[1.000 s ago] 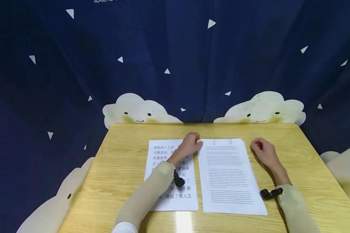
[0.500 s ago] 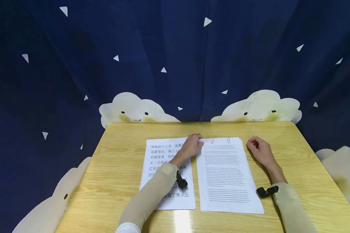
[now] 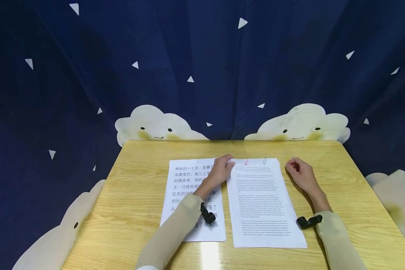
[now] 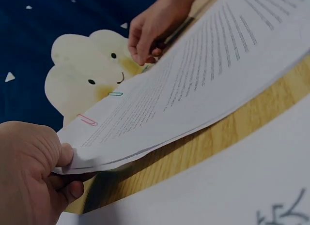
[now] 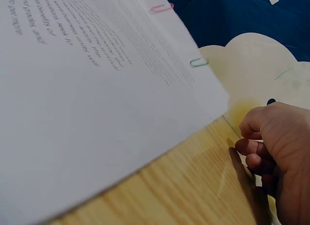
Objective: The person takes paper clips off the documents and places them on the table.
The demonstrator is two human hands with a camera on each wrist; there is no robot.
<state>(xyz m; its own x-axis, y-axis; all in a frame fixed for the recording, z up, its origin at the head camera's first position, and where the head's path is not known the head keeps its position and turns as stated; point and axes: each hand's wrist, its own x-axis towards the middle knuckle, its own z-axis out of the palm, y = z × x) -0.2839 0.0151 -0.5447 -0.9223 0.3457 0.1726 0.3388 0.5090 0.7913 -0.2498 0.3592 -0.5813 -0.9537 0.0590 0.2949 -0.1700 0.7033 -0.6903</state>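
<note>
So, nearest the table's [image 3: 135,191] near edge, two stacks lie side by side: a large-print stack [image 3: 185,183] left of centre, a small-print stack [image 3: 260,202] right. Left hand [image 3: 219,170] pinches the small-print stack's far left corner, thumb on top. Right hand [image 3: 302,174] is curled up just beside its far right corner, can't tell if it's holding anything. Pink clip [image 3: 246,162] and green clip [image 3: 264,161] sit along that stack's far edge. Past the table's far edge: blue curtain [image 3: 222,56].
</note>
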